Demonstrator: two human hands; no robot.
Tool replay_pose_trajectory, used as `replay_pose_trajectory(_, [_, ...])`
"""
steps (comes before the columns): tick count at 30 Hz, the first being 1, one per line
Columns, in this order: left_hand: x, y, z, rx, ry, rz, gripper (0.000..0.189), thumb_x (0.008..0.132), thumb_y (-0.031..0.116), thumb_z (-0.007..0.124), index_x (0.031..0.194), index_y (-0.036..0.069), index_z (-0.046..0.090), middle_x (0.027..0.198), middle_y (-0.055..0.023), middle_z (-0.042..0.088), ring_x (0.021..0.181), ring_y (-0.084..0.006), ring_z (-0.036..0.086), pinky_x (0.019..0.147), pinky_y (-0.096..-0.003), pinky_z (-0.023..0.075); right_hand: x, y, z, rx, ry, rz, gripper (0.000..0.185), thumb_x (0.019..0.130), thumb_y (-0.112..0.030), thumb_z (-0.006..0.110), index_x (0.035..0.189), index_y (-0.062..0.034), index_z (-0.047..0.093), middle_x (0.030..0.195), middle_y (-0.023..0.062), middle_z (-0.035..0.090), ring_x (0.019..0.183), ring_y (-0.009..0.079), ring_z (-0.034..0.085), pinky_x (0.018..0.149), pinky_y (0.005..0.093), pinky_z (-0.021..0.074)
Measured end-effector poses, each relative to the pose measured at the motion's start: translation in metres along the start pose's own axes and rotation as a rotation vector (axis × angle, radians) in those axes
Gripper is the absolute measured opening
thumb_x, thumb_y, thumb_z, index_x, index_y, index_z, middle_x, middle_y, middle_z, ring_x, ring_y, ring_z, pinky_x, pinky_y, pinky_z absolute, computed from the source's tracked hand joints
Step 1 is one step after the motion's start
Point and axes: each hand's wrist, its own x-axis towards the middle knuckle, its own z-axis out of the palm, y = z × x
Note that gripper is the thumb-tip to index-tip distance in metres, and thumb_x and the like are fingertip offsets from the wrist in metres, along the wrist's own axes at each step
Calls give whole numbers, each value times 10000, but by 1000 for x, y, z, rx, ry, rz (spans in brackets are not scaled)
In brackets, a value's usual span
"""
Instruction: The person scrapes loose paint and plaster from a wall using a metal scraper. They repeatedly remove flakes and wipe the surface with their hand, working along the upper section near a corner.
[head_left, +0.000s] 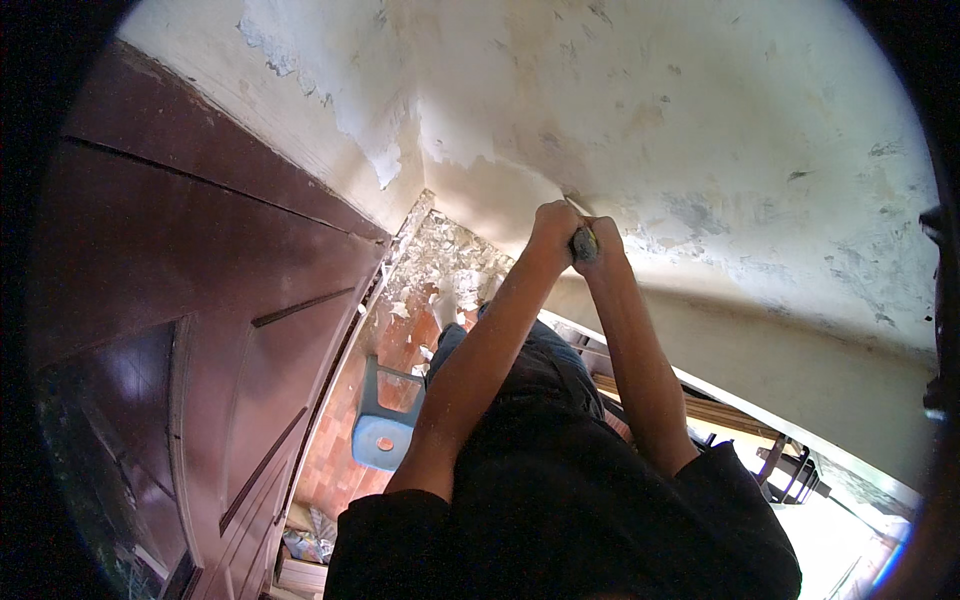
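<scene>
Both of my hands are closed around the handle of a hand scraper (584, 244), whose dark butt end with a bit of yellow faces me. My left hand (556, 229) wraps it from the left, and my right hand (607, 238) from the right. Beyond my fists, a thin strip of the blade shows against the wall (675, 142); most of the tool is hidden by my hands. The wall is patchy, with grey scuffs and stains. Left of the scraper, a ragged edge of lifted coating (480, 163) runs towards the corner.
A dark reddish-brown panelled door (285, 315) stands at my left. Paint flakes (457, 262) litter the floor by my feet. A blue plastic stool (384, 439) stands on the wood-patterned floor (330, 465). On the right, a pale ledge (810, 442) runs below the wall.
</scene>
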Motion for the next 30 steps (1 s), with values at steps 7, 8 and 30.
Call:
replay_pose_trajectory(7, [-25,26,16,-146,18,-54,126,935,74,543,822,33,581,745,-31,533,606,-149,521,560,-336,477,-11,1,0,32,-6,-132,245,966,-115,427,941,-8,647,760,80,604,627,183,612,577,332,527])
replay_pose_trajectory(8, [-26,28,17,-179,-2,-69,126,935,75,546,821,35,583,740,-31,533,604,-147,516,560,-330,476,-12,0,-1,44,-9,-130,243,966,-106,420,943,-11,643,753,78,598,610,175,597,562,327,516])
replay_pose_trajectory(30, [-40,-108,-83,80,392,-47,403,1008,412,599,1204,60,573,1080,-99,678,951,-215,656,747,-380,529,-37,108,-123,-63,61,363,229,1045,-226,426,837,-141,467,625,-36,462,515,85,500,450,279,472])
